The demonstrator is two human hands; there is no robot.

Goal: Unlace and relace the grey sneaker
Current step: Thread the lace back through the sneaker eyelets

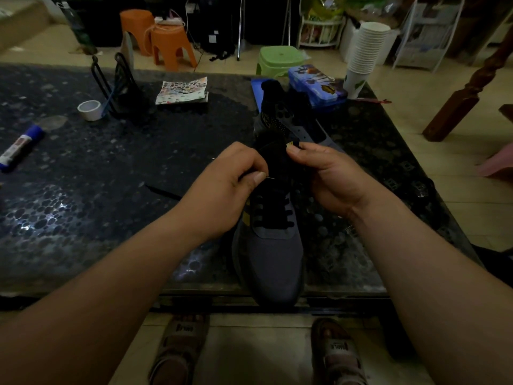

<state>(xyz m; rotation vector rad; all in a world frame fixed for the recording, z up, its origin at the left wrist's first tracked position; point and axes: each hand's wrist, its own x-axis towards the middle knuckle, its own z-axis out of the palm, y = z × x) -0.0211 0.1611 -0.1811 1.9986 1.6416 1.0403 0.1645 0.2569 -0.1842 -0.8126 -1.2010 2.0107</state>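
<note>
One dark desk (pixel 83 204) with a glossy, pebble-patterned top fills the head view. Pale floor tiles (pixel 458 176) surround it, with two orange plastic stools (pixel 172 45) and a green stool (pixel 277 61) beyond. A tape roll (pixel 89 109) and a glue stick (pixel 20 147) lie at the left.

The grey sneaker (pixel 273 257), woven fabric with black laces (pixel 273 215), lies on the desk's near right part. Its long axis runs near-to-far, and the toe points toward the person and overhangs the near edge.

The left hand (pixel 222 187) pinches a thin lace tip at the sneaker's left side. The right hand (pixel 330 176) pinches black material at the tongue, beside a yellow tab.
</note>
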